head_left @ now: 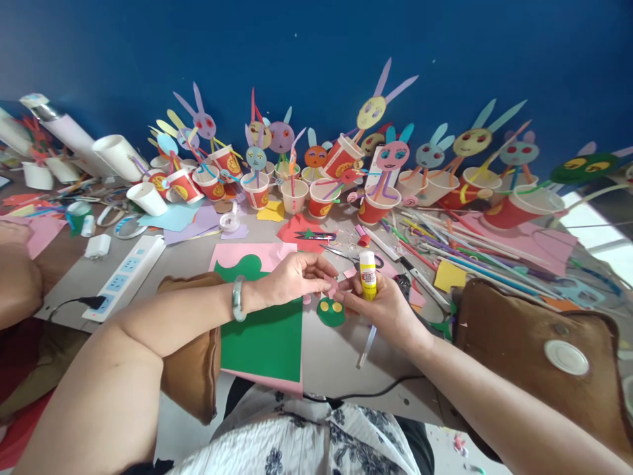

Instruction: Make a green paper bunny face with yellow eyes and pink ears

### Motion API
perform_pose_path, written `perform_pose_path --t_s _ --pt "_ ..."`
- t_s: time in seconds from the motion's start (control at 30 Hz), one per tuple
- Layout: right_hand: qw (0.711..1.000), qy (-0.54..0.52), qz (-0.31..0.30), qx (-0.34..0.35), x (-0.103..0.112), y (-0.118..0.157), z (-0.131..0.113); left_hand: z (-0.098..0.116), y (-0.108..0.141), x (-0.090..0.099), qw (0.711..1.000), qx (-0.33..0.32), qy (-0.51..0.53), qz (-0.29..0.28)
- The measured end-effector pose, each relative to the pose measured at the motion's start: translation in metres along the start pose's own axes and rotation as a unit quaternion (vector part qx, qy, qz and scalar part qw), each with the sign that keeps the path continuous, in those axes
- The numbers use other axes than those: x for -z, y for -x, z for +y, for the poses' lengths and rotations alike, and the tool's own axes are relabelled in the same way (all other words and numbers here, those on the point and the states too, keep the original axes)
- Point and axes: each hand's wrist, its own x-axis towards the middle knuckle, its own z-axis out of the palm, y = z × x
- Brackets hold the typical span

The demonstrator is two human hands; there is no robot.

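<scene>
My left hand (291,276), with a bracelet at the wrist, pinches a small pink paper piece (332,286). My right hand (388,310) is closed around an upright yellow-and-white glue stick (368,274), its fingertips meeting the same pink piece. Just below the fingers lies a green paper face (331,313) with two yellow eye circles. Beneath my left wrist is a green paper sheet (262,343) with a cut-out edge, on top of a pink sheet (237,253). A pen-like stick (366,348) lies beside my right hand. Scissors (378,261) rest just beyond the hands, partly hidden.
Red and white paper cups (376,208) holding paper rabbit figures line the back wall. Straws and sticks (469,254) spread at right. A white power strip (126,274) lies at left, and brown cushions (509,356) flank me. Another person's arm (17,277) is at far left.
</scene>
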Motion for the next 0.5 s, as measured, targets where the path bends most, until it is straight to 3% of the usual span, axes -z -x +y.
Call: perform_pose_path --t_s 0.5 --pt "1.000 0.026 0.007 0.015 0.0010 -0.0017 0.0001 -0.0070 -0.0025 0.0018 1.000 0.009 -0.016 -0.007"
